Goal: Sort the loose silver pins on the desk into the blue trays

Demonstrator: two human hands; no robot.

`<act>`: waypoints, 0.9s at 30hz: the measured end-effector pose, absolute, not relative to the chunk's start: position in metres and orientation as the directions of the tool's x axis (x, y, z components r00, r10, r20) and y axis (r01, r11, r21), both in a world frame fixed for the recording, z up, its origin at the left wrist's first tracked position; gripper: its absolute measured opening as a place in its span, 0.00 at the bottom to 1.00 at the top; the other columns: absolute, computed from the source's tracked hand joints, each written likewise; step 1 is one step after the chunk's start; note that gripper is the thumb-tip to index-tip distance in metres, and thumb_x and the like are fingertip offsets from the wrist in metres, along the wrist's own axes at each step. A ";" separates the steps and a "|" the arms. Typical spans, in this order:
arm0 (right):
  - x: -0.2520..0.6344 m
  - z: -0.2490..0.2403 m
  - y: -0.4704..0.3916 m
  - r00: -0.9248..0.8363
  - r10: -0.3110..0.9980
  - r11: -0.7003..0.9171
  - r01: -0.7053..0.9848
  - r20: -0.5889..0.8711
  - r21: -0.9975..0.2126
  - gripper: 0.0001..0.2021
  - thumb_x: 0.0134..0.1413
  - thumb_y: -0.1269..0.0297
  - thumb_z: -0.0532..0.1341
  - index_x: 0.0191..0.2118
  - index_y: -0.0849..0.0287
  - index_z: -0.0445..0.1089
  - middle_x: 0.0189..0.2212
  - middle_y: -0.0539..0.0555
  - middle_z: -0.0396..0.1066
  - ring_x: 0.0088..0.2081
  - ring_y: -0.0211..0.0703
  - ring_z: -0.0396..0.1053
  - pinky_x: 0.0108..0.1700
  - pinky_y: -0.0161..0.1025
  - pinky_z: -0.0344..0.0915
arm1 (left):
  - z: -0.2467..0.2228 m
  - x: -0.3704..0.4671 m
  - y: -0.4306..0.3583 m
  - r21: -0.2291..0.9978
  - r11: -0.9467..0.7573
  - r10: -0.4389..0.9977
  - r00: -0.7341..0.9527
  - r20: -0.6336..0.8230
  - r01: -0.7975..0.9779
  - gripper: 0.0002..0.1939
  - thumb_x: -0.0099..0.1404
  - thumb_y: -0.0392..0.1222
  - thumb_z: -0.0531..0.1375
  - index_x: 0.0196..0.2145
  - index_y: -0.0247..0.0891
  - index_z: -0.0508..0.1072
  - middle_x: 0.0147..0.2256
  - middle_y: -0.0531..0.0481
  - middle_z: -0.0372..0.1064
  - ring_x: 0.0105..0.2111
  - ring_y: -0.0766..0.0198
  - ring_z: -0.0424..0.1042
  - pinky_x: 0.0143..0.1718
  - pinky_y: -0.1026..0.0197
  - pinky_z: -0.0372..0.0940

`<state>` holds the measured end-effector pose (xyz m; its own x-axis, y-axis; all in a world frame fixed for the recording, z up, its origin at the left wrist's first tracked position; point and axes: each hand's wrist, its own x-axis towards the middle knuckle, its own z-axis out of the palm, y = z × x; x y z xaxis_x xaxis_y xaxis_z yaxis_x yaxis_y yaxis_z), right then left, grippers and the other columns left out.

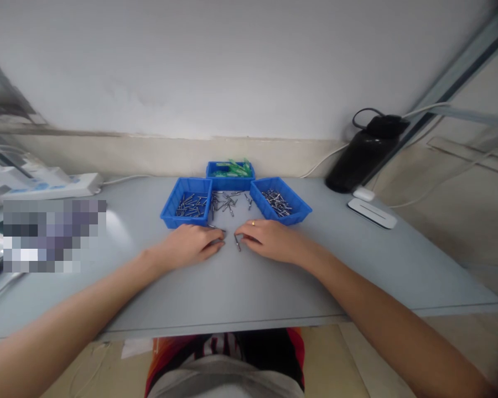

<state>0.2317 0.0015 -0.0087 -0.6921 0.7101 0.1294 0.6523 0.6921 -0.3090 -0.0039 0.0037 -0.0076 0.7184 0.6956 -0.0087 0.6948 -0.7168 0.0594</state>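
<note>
Pin (219,228) by the left hand (194,243), hard to make out.

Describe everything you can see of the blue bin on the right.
The right bin is blue, open-topped and looks like plastic. It sits upright on the table, turned at an angle, its far left corner close to the back bin. Slim silvery pieces lie jumbled inside. The right hand is just in front; contact is unclear.
</note>
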 end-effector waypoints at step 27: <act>0.236 -0.008 0.002 -0.687 0.719 0.686 0.679 0.104 -0.260 0.13 0.63 0.67 0.52 0.48 0.56 0.70 0.41 0.55 0.72 0.41 0.44 0.70 0.42 0.38 0.61 | -0.007 -0.004 0.005 0.083 -0.725 0.684 0.729 -0.026 0.683 0.13 0.71 0.46 0.48 0.44 0.44 0.70 0.37 0.53 0.75 0.34 0.60 0.74 0.32 0.62 0.62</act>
